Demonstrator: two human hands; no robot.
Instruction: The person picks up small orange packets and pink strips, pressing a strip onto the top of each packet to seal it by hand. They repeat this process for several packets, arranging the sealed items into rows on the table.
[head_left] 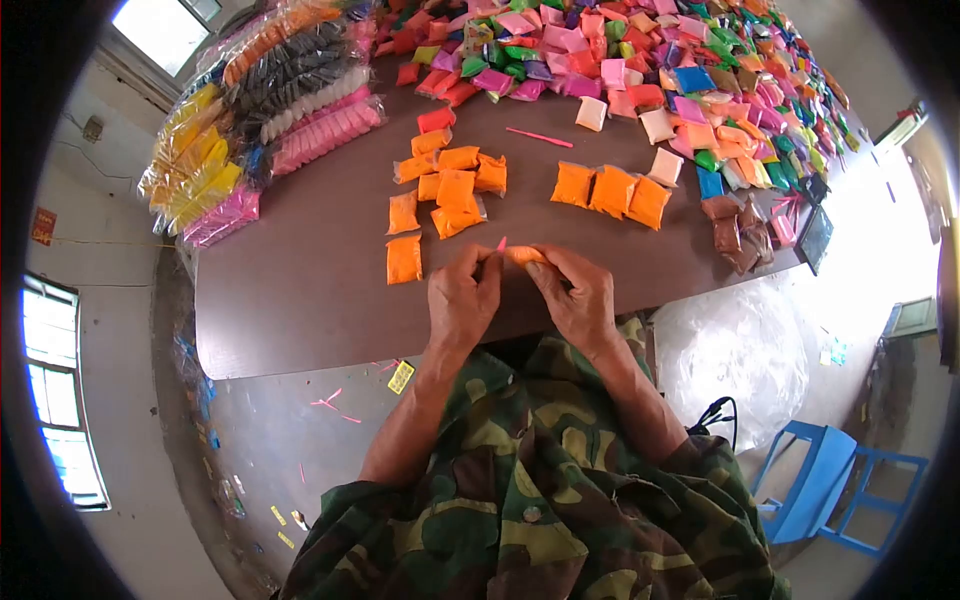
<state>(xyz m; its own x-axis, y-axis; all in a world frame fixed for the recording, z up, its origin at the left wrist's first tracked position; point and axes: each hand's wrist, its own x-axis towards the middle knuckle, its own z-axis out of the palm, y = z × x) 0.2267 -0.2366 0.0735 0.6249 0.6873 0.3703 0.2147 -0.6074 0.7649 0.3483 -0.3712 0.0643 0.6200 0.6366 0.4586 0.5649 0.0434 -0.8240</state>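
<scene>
Near the table's front edge, my left hand (pixel 465 300) is closed in a pinch on a small pink piece (pixel 502 243). My right hand (pixel 577 298) has its fingers closed on an orange packet (pixel 523 255), whose left end meets the pink piece between my hands. Beyond my left hand lie several loose orange packets (pixel 455 190) with a red one (pixel 436 120) at their far end. Further right, three orange packets (pixel 612 192) lie side by side. A pink strip (pixel 540 137) rests on the table behind them.
Many coloured packets (pixel 600 50) are heaped along the far side of the brown table (pixel 290 290). Bundled packets (pixel 320 130) stand at the far left. Brown packets (pixel 738 235) and a dark flat device (pixel 816 240) lie at the right edge. A blue stool (pixel 815 480) is on the floor.
</scene>
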